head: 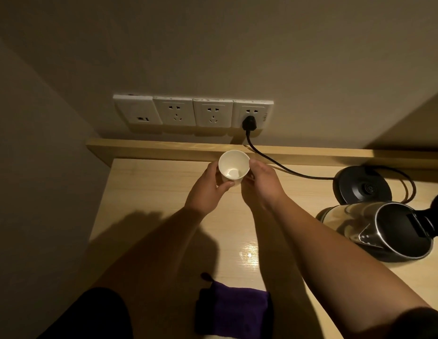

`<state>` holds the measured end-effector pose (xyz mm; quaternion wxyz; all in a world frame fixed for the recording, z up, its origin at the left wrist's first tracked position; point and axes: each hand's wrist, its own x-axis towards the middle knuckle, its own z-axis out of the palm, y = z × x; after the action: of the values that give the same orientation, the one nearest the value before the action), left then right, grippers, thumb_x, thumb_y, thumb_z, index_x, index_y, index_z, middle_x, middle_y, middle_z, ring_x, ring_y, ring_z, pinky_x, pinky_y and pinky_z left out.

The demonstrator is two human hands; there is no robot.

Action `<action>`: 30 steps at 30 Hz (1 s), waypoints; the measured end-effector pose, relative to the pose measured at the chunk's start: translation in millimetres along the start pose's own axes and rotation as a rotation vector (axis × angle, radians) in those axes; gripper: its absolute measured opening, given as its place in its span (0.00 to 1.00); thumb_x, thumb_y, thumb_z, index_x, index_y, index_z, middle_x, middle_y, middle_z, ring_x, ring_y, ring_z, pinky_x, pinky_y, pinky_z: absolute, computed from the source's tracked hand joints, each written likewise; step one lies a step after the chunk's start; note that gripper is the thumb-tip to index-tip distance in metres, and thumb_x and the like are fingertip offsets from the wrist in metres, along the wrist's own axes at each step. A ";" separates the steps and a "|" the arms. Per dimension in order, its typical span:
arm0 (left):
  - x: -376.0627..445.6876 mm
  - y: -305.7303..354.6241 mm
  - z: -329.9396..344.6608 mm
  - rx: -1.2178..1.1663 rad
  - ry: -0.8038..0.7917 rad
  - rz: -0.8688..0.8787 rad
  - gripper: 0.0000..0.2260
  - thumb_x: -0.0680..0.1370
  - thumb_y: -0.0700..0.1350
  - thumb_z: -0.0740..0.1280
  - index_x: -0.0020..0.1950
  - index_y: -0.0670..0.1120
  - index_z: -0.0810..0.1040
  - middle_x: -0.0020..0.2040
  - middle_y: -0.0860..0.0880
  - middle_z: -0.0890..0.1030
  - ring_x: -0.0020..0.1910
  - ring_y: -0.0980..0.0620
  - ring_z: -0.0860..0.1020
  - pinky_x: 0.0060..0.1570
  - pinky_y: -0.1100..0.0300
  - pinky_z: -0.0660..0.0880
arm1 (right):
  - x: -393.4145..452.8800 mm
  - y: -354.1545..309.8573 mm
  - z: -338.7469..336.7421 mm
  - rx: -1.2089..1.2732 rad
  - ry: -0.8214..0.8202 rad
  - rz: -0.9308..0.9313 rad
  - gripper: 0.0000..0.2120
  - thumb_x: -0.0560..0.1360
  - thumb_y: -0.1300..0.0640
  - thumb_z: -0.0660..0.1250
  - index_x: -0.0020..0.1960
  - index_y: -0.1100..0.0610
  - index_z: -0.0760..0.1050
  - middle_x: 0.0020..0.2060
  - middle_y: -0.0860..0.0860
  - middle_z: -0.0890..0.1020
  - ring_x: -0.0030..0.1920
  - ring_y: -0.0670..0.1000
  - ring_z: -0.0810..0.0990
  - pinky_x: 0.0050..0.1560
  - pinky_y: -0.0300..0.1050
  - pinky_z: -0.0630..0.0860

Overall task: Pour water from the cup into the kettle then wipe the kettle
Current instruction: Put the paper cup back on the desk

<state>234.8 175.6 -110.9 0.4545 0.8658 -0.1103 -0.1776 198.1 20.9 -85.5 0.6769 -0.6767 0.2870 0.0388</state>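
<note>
A white paper cup (234, 165) stands near the back of the wooden table, its mouth facing me. My left hand (208, 189) wraps its left side and my right hand (260, 185) its right side, both touching it. Whether it holds water I cannot tell. The glass and steel kettle (374, 228) with its lid up sits at the right, off its black base (362, 188). A folded purple cloth (234, 309) lies at the table's front edge, between my forearms.
A wooden table (149, 192) fills the view, with a raised ledge (164, 149) along the wall. A black cord (274, 165) runs from a plug (249, 122) in the wall sockets (193, 112) to the base. A wall borders the table's left side.
</note>
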 end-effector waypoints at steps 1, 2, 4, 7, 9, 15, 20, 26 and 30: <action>0.2 0.3 -0.2 0.002 -0.005 0.003 0.27 0.75 0.50 0.71 0.71 0.55 0.63 0.66 0.53 0.74 0.62 0.53 0.74 0.60 0.48 0.75 | -0.4 -0.1 -0.4 0.006 0.000 0.003 0.15 0.83 0.48 0.57 0.61 0.51 0.79 0.53 0.52 0.83 0.56 0.51 0.79 0.57 0.48 0.75; 0.2 -0.1 -0.3 0.005 -0.007 0.004 0.28 0.75 0.51 0.71 0.71 0.56 0.63 0.67 0.53 0.74 0.63 0.53 0.74 0.60 0.48 0.75 | -1.9 -1.3 -0.5 0.013 -0.001 0.004 0.15 0.84 0.49 0.56 0.62 0.52 0.79 0.53 0.52 0.82 0.56 0.51 0.79 0.55 0.45 0.75; -2.1 0.0 -2.8 0.005 -0.012 -0.010 0.31 0.74 0.52 0.72 0.72 0.58 0.60 0.69 0.54 0.72 0.65 0.53 0.72 0.61 0.48 0.75 | -5.7 -5.3 -0.6 0.012 -0.001 -0.006 0.16 0.84 0.49 0.56 0.62 0.53 0.79 0.53 0.52 0.82 0.55 0.50 0.79 0.49 0.41 0.74; -10.9 -0.1 -9.2 -0.008 -0.017 -0.040 0.36 0.73 0.53 0.74 0.75 0.60 0.56 0.74 0.54 0.66 0.71 0.52 0.67 0.65 0.47 0.71 | -9.9 -8.6 -3.3 -0.059 0.010 -0.025 0.19 0.83 0.44 0.54 0.65 0.49 0.77 0.59 0.51 0.81 0.60 0.51 0.77 0.59 0.46 0.74; -20.7 0.5 -13.8 0.084 -0.024 -0.063 0.38 0.74 0.55 0.72 0.77 0.56 0.53 0.77 0.51 0.62 0.73 0.50 0.63 0.68 0.50 0.66 | -15.6 -12.8 -6.8 -0.108 0.041 -0.023 0.21 0.83 0.41 0.54 0.69 0.48 0.74 0.67 0.51 0.77 0.66 0.53 0.74 0.67 0.55 0.71; -60.2 -1.5 -36.8 0.719 0.031 0.061 0.35 0.76 0.69 0.54 0.76 0.48 0.59 0.77 0.47 0.61 0.76 0.46 0.58 0.73 0.49 0.56 | -47.8 -16.6 -16.4 -0.416 0.146 -0.238 0.20 0.82 0.46 0.59 0.71 0.53 0.72 0.69 0.52 0.76 0.68 0.53 0.72 0.64 0.49 0.69; -101.1 6.3 -55.6 0.907 0.088 0.148 0.32 0.78 0.67 0.48 0.77 0.49 0.58 0.77 0.47 0.60 0.77 0.46 0.56 0.74 0.47 0.50 | -94.6 -5.8 -19.1 -1.027 0.140 -0.444 0.21 0.82 0.47 0.60 0.71 0.55 0.72 0.69 0.54 0.75 0.70 0.54 0.69 0.69 0.52 0.65; -151.6 23.6 -77.2 0.971 0.107 0.255 0.28 0.80 0.63 0.53 0.75 0.49 0.61 0.74 0.48 0.67 0.72 0.47 0.65 0.72 0.49 0.57 | -164.5 6.9 -16.7 -1.329 0.102 -0.510 0.23 0.82 0.44 0.58 0.74 0.52 0.67 0.72 0.53 0.71 0.72 0.55 0.67 0.72 0.53 0.64; -172.4 29.7 -81.5 1.022 0.037 0.342 0.27 0.80 0.62 0.53 0.74 0.48 0.63 0.72 0.48 0.69 0.69 0.48 0.68 0.70 0.50 0.60 | -198.8 18.1 -22.5 -1.423 0.087 -0.489 0.25 0.82 0.43 0.56 0.76 0.51 0.63 0.74 0.53 0.68 0.74 0.55 0.64 0.73 0.52 0.62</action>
<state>109.8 280.6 -7.9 -0.0003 0.9494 -0.3140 -0.0098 17.2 68.0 -12.2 0.0538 -0.9960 0.0609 0.0367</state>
